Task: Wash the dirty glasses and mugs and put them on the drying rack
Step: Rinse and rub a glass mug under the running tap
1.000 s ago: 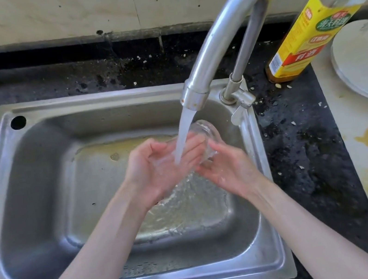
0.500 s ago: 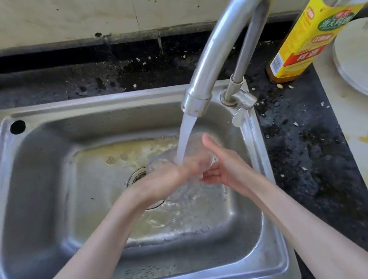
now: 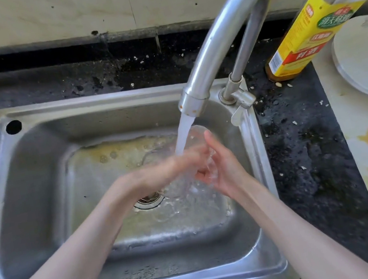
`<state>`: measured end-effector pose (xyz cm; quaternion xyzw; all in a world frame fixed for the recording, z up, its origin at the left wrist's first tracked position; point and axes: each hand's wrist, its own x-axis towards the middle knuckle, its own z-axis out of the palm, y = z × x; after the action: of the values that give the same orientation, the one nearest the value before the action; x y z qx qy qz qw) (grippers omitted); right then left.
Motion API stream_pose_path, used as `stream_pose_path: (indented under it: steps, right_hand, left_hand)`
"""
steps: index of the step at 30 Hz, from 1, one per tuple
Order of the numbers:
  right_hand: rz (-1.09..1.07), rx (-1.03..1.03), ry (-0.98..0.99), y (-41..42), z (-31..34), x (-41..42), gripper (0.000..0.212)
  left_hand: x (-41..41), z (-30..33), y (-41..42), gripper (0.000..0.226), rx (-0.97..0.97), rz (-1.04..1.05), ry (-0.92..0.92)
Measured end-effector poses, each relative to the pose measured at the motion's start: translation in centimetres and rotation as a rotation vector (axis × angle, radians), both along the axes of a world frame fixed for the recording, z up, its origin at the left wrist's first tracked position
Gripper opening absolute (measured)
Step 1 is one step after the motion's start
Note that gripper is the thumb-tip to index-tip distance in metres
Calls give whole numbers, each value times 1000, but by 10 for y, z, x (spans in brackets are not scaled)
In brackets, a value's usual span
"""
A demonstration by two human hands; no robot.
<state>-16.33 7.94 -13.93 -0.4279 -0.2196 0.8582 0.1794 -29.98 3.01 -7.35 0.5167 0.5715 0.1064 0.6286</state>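
Right hand [image 3: 222,169] fingers [image 3: 204,174] curl round the clear glass [image 3: 198,137], holding it under the tap [image 3: 222,42] stream over the sink [image 3: 40,187]. Left hand [image 3: 159,175] lies across the glass, motion-blurred; its grip can't be told. Yellow-label bottle [image 3: 307,38] and white plate [image 3: 367,60] sit on the table [image 3: 300,144] to the right.

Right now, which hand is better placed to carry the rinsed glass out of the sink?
Right, probably. The right hand cups the glass under the stream; the left hand is motion-blurred, apparently rubbing it, so its grip is unclear. No drying rack is in view.
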Motion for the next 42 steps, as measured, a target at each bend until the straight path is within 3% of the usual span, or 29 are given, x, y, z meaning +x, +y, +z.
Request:
stream_pose_path:
  steps: [2,4,5,7,9,11,13,15,18,20,23,25,26,28,31,33,34,36,38,42]
  right_hand:
    - [96,16,-95,5,3,0,37]
    - [195,21,-146,9,4,1,38]
    - [205,10,-149,9,2,2,42]
    - [192,-29,-105,9,1,3,46]
    - [158,-60,-2,8,1,4,49]
    - [101,-60,134,7,-1,5,51]
    - [18,-73,245,5,-2,5,47]
    - [-56,-73,272,4,-2,2,44]
    - [-31,-53,145,12,0,-1,49]
    - [95,-31,0,21,3,-3,44]
    - [274,-33,-280,27,5,-4,36]
    - [288,-66,-295,24,4,-1,35]
    - [281,-71,-252,22,4,1,35]
    - [272,-95,-110,16,2,6,41]
    - [100,-61,179,8,-1,6,32]
    - [-28,-46,325,5,2,0,23]
    - [-47,-13,337,4,4,-3,22]
    - [-33,57,253,4,5,-6,23]
    - [17,52,72,8,7,-6,29]
    - [154,83,-333,18,18,-6,41]
  left_hand:
    - [10,0,-4,60,130,-285,227]
    - [14,3,-8,55,235,-315,390]
    - [10,0,-10,51,224,-281,347]
    - [3,-2,-12,41,89,-103,88]
    - [-3,-3,-12,42,-94,320,-265]
    - [-5,-6,-12,49,-341,743,-749]
    - [-3,-7,-11,62,-456,938,-1039]
    - [-2,-8,-8,69,-495,1001,-1202]
    - [-1,-10,-5,68,-403,914,-1064]
    - [5,0,-8,65,-310,706,-758]
    - [16,4,-16,71,-71,177,-182]
    - [21,3,-22,49,12,31,-17]
    - [19,5,-21,31,17,78,-41]
    - [10,4,-20,28,-98,416,-294]
    - [-3,-8,-24,55,-341,960,-953]
    - [-2,-11,-26,59,-356,1143,-1254]
    - [0,-14,-26,61,-340,1155,-1309]
    - [4,-15,-23,62,-288,1077,-1250]
    - [8,-13,-19,60,-170,873,-1033]
    - [18,-15,-22,51,78,201,-153]
